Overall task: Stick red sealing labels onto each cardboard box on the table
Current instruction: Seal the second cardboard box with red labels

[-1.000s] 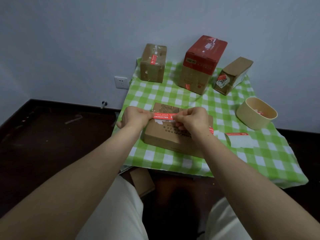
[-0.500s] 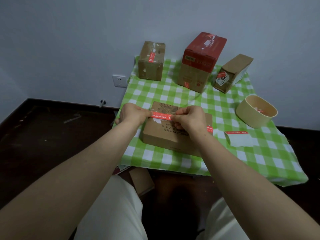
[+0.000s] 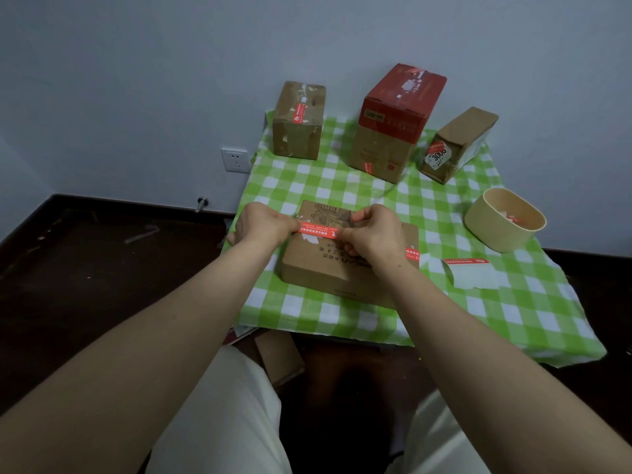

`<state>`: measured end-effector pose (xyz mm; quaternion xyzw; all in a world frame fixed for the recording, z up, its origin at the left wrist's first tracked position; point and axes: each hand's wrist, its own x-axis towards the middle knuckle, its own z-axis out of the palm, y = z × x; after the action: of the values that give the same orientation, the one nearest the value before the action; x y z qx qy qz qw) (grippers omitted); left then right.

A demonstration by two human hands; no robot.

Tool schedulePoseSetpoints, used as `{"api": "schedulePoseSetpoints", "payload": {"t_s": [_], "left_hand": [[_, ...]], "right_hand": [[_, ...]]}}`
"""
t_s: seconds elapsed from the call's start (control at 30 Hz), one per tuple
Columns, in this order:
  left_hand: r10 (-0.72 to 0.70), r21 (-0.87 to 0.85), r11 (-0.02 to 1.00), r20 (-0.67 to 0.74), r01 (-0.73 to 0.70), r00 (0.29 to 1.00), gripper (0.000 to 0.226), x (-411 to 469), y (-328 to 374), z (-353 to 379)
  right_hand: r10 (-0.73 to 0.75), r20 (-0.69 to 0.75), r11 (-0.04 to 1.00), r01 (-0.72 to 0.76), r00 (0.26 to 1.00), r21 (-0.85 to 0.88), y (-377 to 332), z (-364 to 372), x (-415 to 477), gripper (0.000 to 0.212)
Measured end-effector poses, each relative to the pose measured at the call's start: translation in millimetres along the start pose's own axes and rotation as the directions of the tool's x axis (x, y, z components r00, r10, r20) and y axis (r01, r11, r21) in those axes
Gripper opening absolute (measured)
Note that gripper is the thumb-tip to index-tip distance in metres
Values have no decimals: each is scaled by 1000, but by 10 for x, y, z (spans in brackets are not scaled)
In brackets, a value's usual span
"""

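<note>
Hands over flat cardboard box [image 3: 345,265] near the front edge of green checked table [image 3: 444,313], left hand [image 3: 261,225] and right hand [image 3: 374,232] each pinching an end of red sealing label [image 3: 318,230] stretched across the box top, three more boxes at the back, round tub [image 3: 504,220] at right

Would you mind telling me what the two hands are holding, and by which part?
Both hold one red sealing label over the flat cardboard box: the left hand pinches its left end, the right hand its right end.
</note>
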<state>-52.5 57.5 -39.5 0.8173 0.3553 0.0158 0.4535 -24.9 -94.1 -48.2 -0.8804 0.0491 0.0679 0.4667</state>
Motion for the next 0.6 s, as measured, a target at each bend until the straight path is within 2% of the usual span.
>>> {"api": "schedulePoseSetpoints", "payload": {"t_s": [0.6], "left_hand": [[35,117,993,-44,-29,998,23,30,-6,16]], "right_hand": [[-27,14,998,28,1000,-59,1,-24,9,27]]}}
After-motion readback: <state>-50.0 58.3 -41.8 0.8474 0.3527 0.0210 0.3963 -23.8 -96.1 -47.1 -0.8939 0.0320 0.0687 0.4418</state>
